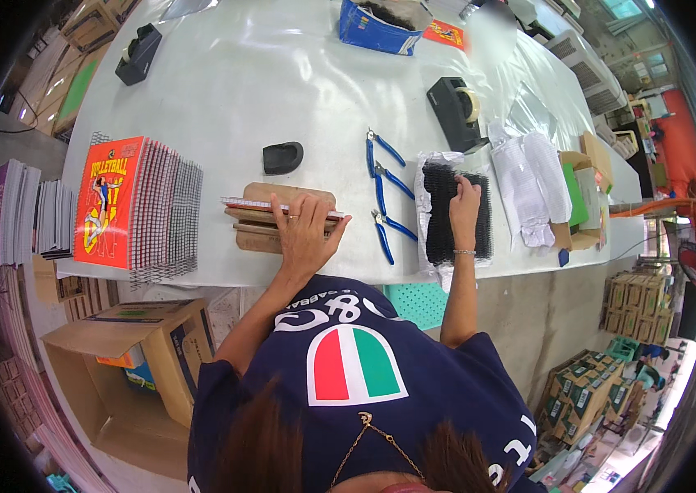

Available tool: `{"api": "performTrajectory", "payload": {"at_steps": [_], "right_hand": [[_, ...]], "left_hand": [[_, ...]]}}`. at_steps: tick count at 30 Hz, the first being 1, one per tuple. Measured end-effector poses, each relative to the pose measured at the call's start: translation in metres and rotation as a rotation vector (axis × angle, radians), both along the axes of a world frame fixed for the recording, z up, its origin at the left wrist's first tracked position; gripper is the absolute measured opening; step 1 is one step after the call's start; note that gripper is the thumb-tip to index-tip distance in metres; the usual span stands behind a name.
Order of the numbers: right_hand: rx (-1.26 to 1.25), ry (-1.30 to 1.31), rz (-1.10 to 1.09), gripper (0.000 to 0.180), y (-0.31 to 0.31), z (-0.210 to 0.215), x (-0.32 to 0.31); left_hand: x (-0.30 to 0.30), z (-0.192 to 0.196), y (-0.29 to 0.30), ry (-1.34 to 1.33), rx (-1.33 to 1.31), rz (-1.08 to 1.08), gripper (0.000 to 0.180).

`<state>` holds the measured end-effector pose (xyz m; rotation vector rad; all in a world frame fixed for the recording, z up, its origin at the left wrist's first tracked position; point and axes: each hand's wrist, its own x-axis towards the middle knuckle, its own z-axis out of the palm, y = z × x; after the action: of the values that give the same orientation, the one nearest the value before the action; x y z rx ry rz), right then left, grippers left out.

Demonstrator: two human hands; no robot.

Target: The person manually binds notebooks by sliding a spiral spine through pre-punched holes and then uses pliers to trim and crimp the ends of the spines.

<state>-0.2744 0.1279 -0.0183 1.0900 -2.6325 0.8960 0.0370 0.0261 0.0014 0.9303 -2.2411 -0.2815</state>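
Note:
My left hand (307,234) is closed over a thin notebook (253,205) with a reddish edge, seen almost edge-on. That notebook rests in a brown wooden holder (257,241) near the table's front edge. Farther right, my right hand (466,201) is on a dense bundle of black binding coils (440,218) in crumpled white wrapping (423,238). Its index finger points onto the coils and the other fingers are curled; whether a coil is pinched there is too small to tell. Between the hands lie three blue-handled pliers (385,242), in a column.
Spiral notebooks with orange covers (105,205) are stacked at the left. A black curved piece (283,158) lies beyond the holder. Black tape dispensers (449,111), a blue box (376,31) and white wrapping (532,185) are also on the table. An open carton (130,370) stands below, left.

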Motion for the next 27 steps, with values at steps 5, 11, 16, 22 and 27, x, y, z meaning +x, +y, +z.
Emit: {"api": "performTrajectory", "payload": {"at_steps": [5,11,16,22,27], "right_hand": [[-0.054,-0.413,0.476,0.02,-0.014,0.063,0.053],[0.145,-0.631,0.707,0.02,-0.032,0.086,0.121],[0.006,-0.634,0.771,0.017,-0.036,0.074,0.135],[0.053,-0.561,0.817,0.018,-0.038,0.08,0.14],[-0.016,-0.538,0.901,0.016,-0.037,0.075,0.14]], "left_hand": [[-0.003,0.006,-0.001,-0.012,-0.045,0.032,0.026],[-0.001,0.005,-0.003,0.075,-0.033,0.031,0.027],[0.002,0.004,-0.003,0.051,-0.018,0.05,0.027],[0.001,0.001,-0.002,0.038,-0.007,0.037,0.025],[0.005,-0.012,0.0,0.048,-0.042,0.015,0.025]]}}
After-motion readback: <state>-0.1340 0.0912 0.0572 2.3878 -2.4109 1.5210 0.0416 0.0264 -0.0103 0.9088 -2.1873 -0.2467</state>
